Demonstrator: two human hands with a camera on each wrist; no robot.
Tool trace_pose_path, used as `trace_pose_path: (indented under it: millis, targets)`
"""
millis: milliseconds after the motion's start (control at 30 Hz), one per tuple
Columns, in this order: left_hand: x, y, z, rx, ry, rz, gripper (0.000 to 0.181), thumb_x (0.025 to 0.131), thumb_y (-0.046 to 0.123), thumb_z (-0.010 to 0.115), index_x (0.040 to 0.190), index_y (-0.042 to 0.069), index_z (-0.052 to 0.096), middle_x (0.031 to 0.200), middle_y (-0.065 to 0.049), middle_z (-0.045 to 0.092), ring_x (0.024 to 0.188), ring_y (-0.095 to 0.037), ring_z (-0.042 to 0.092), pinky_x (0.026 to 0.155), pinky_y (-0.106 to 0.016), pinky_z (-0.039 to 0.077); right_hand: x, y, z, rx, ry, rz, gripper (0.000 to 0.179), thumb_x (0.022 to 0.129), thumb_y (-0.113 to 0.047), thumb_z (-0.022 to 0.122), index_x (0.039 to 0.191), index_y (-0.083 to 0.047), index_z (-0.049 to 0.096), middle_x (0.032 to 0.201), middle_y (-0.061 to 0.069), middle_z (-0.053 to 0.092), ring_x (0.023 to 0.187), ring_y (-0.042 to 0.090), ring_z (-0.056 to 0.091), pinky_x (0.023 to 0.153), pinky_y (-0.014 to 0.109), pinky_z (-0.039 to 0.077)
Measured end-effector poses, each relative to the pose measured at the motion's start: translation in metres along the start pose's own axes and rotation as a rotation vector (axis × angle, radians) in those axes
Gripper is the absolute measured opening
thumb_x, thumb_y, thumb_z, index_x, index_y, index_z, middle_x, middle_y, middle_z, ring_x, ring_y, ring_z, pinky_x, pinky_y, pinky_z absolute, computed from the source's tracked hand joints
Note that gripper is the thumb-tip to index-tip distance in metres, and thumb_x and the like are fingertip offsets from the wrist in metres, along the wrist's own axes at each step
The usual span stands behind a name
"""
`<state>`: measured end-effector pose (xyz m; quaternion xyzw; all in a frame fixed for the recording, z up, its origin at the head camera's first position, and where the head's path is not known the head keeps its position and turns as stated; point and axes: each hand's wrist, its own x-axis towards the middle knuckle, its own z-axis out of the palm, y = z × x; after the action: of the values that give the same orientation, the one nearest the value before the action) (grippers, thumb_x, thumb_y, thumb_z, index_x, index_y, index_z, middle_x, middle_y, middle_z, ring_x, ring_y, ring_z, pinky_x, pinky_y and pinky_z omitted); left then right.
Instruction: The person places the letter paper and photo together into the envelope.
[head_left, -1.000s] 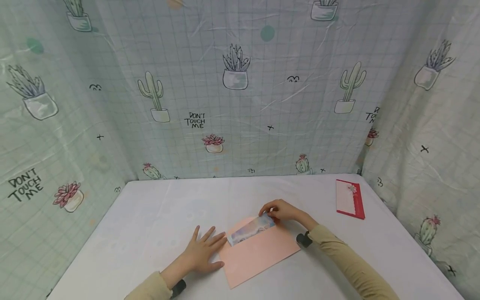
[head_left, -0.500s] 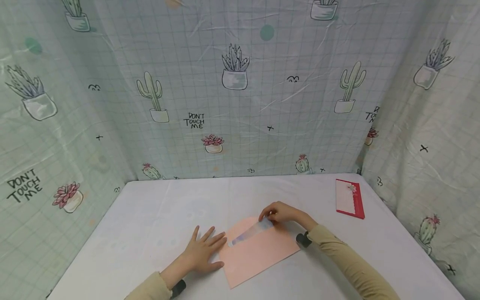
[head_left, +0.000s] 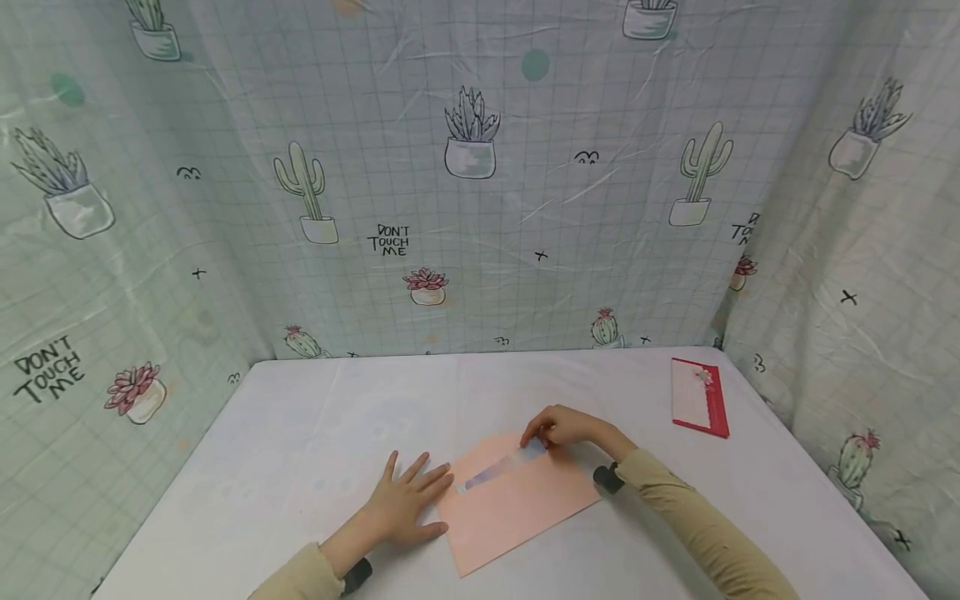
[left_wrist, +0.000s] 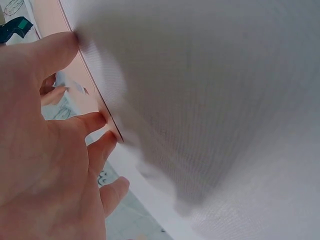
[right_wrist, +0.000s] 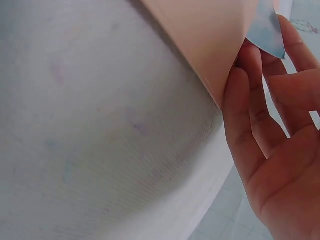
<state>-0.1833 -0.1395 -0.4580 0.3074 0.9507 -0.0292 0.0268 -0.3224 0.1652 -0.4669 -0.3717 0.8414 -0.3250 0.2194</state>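
Pastel card (head_left: 495, 472); deeper in pink envelope (head_left: 517, 521) than before

Right hand (head_left: 568, 425) apparently curled

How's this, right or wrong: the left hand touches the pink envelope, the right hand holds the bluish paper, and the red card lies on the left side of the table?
Not quite: the head view shows the red card on the right side of the table. The left hand does touch the pink envelope, and the right hand holds the bluish paper.
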Motion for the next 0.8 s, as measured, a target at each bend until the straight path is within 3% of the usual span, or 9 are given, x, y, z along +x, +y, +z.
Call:
trace_pose_path:
  millis: [100,333,500,700,800]
  targets:
    - [0.000,-0.001,0.001,0.003,-0.002,-0.005,0.065,0.083,0.056,0.046,0.135,0.017,0.039,0.142,0.001,0.037,0.132,-0.030,0.030,0.101,-0.065,0.016,-0.001,0.000,0.002,-0.023,0.008,-0.018,0.050,0.070,0.016,0.033,0.097,-0.006,0.069,0.090,0.007,0.064,0.061,0.004,0.048,0.056,0.016,0.040]
    - [0.000,-0.001,0.003,0.013,0.001,-0.004,0.065,0.083,0.056,0.045,0.135,0.017,0.039,0.142,0.001,0.037,0.132,-0.030,0.030,0.101,-0.065,0.016,-0.008,-0.007,0.007,-0.153,0.073,-0.058,0.038,0.077,0.011,0.041,0.096,-0.008,0.069,0.085,0.006,0.058,0.072,0.008,0.049,0.065,0.017,0.041]
    - [0.001,0.000,0.002,0.012,-0.012,-0.006,0.066,0.083,0.057,0.045,0.135,0.018,0.038,0.142,0.001,0.036,0.133,-0.030,0.029,0.102,-0.064,0.016,-0.014,-0.019,0.017,-0.329,0.125,-0.064,0.023,0.081,-0.002,0.052,0.098,-0.009,0.067,0.090,0.004,0.056,0.081,0.012,0.050,0.071,0.021,0.044]
    - [0.001,0.001,0.000,-0.044,-0.003,0.016,0.076,0.080,0.067,0.041,0.134,0.014,0.040,0.142,-0.002,0.036,0.133,-0.032,0.027,0.102,-0.064,0.014,-0.018,-0.035,0.031,-0.614,0.177,-0.030,0.020,0.083,-0.015,0.057,0.101,-0.014,0.065,0.096,0.001,0.057,0.086,0.015,0.049,0.067,0.024,0.044]
    - [0.001,0.002,0.000,-0.057,0.024,0.041,0.080,0.078,0.069,0.039,0.133,0.011,0.041,0.141,-0.006,0.038,0.133,-0.035,0.026,0.102,-0.066,0.013,-0.018,-0.042,0.037,-0.708,0.194,-0.034,0.020,0.083,-0.020,0.058,0.102,-0.017,0.064,0.096,0.000,0.057,0.086,0.015,0.048,0.066,0.027,0.042]
